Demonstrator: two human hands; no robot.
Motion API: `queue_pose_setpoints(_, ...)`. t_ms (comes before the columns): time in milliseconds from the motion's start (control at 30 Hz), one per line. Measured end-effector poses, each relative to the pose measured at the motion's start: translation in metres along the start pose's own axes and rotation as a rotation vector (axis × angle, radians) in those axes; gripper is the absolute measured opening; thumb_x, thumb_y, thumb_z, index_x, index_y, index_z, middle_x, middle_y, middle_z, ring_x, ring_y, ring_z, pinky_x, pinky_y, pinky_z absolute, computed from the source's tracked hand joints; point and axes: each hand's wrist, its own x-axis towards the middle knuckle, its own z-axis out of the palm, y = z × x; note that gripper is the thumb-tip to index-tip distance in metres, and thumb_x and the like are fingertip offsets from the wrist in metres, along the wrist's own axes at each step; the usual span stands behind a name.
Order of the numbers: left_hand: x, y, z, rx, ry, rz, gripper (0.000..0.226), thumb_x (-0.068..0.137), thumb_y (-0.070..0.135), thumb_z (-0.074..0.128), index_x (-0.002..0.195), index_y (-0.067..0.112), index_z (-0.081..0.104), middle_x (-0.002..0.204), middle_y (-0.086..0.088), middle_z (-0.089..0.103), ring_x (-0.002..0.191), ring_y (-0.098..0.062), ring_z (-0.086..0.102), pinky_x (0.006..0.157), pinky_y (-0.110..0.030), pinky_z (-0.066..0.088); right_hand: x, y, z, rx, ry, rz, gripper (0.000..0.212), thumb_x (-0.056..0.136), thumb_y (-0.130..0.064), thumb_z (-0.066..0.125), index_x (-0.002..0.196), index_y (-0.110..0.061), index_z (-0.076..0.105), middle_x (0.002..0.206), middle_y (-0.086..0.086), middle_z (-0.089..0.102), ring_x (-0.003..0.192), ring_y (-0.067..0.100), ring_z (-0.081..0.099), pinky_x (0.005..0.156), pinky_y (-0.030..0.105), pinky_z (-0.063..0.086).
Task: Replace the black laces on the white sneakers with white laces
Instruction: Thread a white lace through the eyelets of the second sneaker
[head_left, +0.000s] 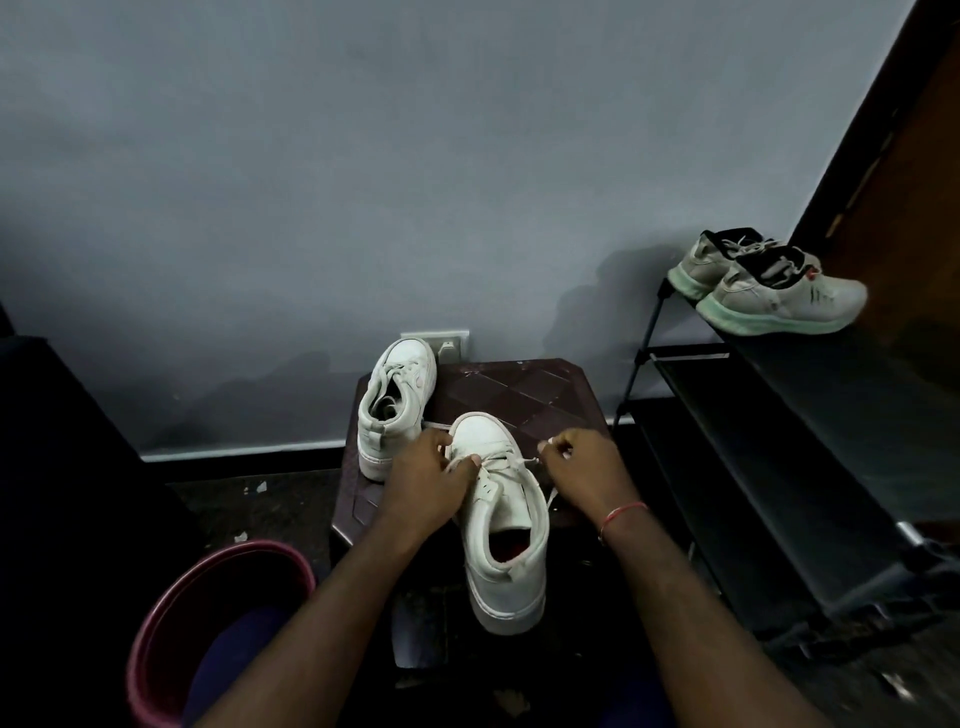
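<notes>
While I work on the near white leather high-top sneaker (506, 566), it sits toe-away on the dark brown carved wooden stool (519, 389), right below me. A thin white lace (511, 464) crosses its lower holes; the upper holes look bare. My left hand (431, 486) rests on the shoe's side, and its thumb and finger pinch one part of the lace. My right hand (587, 462) is curled, pinching the other end just beside the shoe. I think I am midway through lacing this shoe. Next, I should poke a tip into the next hole and pull it snug and even. The second white high-top sneaker (400, 374), behind and to the left, has white laces in. I see no black laces. A tall black shoe rack (779, 415) stands at the right.
</notes>
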Motion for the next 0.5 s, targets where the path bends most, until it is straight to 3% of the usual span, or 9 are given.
queue_pose_setpoints(100, 0.01, 0.008, -0.016, -0.057, -0.087, -0.055, 0.018, 0.085, 0.02, 0.07, 0.098, 0.008, 0.064, 0.071, 0.0, 0.065, 0.058, -0.01, 0.057, 0.059, -0.023, 0.046, 0.005, -0.008, -0.01, -0.103, 0.021, -0.052, 0.039, 0.092, -0.035, 0.058, 0.063, -0.009, 0.059, 0.083, 0.02, 0.069, 0.085, 0.036, 0.065, 0.073, 0.034, 0.049)
queue_pose_setpoints(200, 0.014, 0.032, -0.035, -0.461, -0.162, -0.139, 0.009, 0.092, 0.007, 0.06, 0.1, 0.009, 0.062, 0.07, -0.003, 0.063, 0.051, -0.008, 0.052, 0.047, -0.022, 0.041, 0.01, -0.014, -0.018, -0.181, 0.061, -0.07, 0.028, 0.082, -0.032, 0.072, 0.063, -0.014, 0.063, 0.082, 0.012, 0.072, 0.084, 0.032, 0.067, 0.074, 0.032, 0.052)
queue_pose_setpoints(300, 0.012, 0.061, -0.046, -0.796, -0.19, -0.157, 0.014, 0.095, 0.002, 0.052, 0.098, 0.011, 0.062, 0.071, -0.005, 0.064, 0.057, -0.012, 0.055, 0.053, -0.025, 0.044, 0.01, -0.018, -0.018, -0.247, 0.005, -0.068, 0.037, 0.07, -0.033, 0.081, 0.056, -0.019, 0.05, 0.08, 0.004, 0.071, 0.084, 0.027, 0.067, 0.074, 0.032, 0.054)
queue_pose_setpoints(400, 0.007, 0.086, -0.05, -0.981, -0.22, -0.162, 0.019, 0.094, -0.003, 0.049, 0.102, 0.008, 0.062, 0.073, -0.005, 0.065, 0.06, -0.013, 0.06, 0.063, -0.028, 0.051, 0.005, -0.029, -0.022, -0.201, 0.018, -0.144, 0.025, 0.073, -0.034, 0.077, 0.061, -0.024, 0.057, 0.08, -0.004, 0.07, 0.083, 0.018, 0.065, 0.075, 0.03, 0.052)
queue_pose_setpoints(467, 0.005, 0.101, -0.051, -1.07, -0.231, -0.173, 0.021, 0.093, -0.005, 0.047, 0.105, 0.006, 0.061, 0.076, -0.005, 0.065, 0.063, -0.013, 0.061, 0.067, -0.03, 0.052, 0.002, -0.04, -0.026, -0.015, 0.052, -0.237, 0.018, 0.079, -0.037, 0.068, 0.07, -0.021, 0.067, 0.08, -0.005, 0.072, 0.077, 0.012, 0.066, 0.074, 0.033, 0.054)
queue_pose_setpoints(500, 0.005, 0.107, -0.05, -1.114, -0.23, -0.176, 0.021, 0.093, -0.006, 0.047, 0.106, 0.005, 0.06, 0.078, -0.006, 0.064, 0.064, -0.014, 0.061, 0.066, -0.029, 0.053, -0.001, -0.046, -0.027, 0.157, 0.051, -0.261, 0.025, 0.082, -0.041, 0.064, 0.074, -0.017, 0.07, 0.077, -0.005, 0.072, 0.072, 0.009, 0.064, 0.071, 0.036, 0.054)
